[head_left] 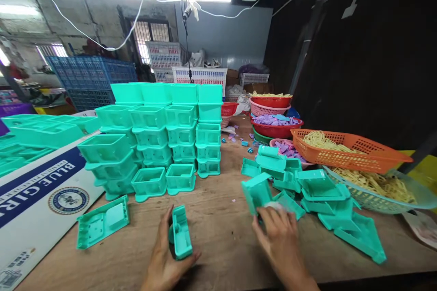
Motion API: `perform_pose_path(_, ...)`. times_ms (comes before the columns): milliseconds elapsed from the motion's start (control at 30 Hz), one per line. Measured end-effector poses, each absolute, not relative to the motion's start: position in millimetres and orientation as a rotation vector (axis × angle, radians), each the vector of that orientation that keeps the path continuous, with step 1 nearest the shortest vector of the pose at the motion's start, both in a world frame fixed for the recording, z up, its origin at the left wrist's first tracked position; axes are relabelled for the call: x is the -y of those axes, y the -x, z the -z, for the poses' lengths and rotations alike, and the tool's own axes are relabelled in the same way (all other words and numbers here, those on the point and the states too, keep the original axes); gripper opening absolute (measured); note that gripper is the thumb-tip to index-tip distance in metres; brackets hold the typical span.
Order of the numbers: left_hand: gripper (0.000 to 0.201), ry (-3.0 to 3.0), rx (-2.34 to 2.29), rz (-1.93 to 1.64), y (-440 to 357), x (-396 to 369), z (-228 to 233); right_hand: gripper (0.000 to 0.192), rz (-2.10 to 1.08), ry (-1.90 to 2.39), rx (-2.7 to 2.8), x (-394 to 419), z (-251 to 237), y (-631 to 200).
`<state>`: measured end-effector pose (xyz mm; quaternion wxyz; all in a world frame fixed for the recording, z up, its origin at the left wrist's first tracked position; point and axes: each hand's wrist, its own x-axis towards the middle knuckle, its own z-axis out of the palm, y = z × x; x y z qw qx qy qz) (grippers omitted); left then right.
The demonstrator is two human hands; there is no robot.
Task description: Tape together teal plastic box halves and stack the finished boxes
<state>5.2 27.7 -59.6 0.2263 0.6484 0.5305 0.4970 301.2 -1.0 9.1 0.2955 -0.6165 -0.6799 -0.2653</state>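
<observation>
At the near edge of the wooden table point(218, 218), my left hand point(164, 254) is closed around a small teal plastic piece point(180, 233), standing it on edge on the wood with my thumb behind and fingers under its lower end. My right hand point(280, 236) reaches into the loose heap of teal parts point(307, 191); its fingertips touch a boxy part point(256, 192) at the heap's near side, but I cannot tell whether they have closed on it, as the spot is blurred. A flat teal tray point(102, 221) lies apart to the left, and behind it rise the neat stacks of finished teal boxes point(160, 136). To the right, an orange basket point(351, 150) of pale strands overhangs the heap. My judgement: the heaped parts lean on one another, so tugging one out could shift the rest toward the table edge; and the piece held on edge could tip if my fingers loosen.
</observation>
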Motion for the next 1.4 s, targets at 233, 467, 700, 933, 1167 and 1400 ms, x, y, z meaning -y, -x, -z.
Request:
perform_pose_path(233, 0.108, -1.763, -1.416, -1.312, -17.9, -8.4, 45.1, 0.026, 0.623, 1.524, 2.208, 8.7, 20.2, -241.0)
perform_pose_path(467, 0.112, -1.743, -1.382, -1.258, -27.4, -0.7, 28.1, 0.025, 0.257, 1.256, 2.254, 38.6, -3.2, -217.2)
perform_pose_path(700, 0.112, -1.757, -1.385, -1.279, -26.6, -7.2, 27.1, 0.037, 0.024, 1.288, 1.759, 21.3, -28.1, -271.0)
perform_pose_path(933, 0.121, -1.715, -1.449, -1.305, -22.6, -6.1, 34.1, 0.050, -0.343, 1.368, 1.928, 34.9, 40.7, -267.6)
perform_pose_path(1167, 0.130, -1.708, -1.407, -1.193, -15.4, 5.7, 26.4, 0.101, -0.649, 1.356, 1.991, 22.8, 33.6, -245.6)
perform_pose_path(1400, 0.126, -1.744, -1.244, -1.142, -4.3, 10.5, 27.2, 0.126, -1.224, 1.091, 2.143, -13.6, -0.8, -238.2)
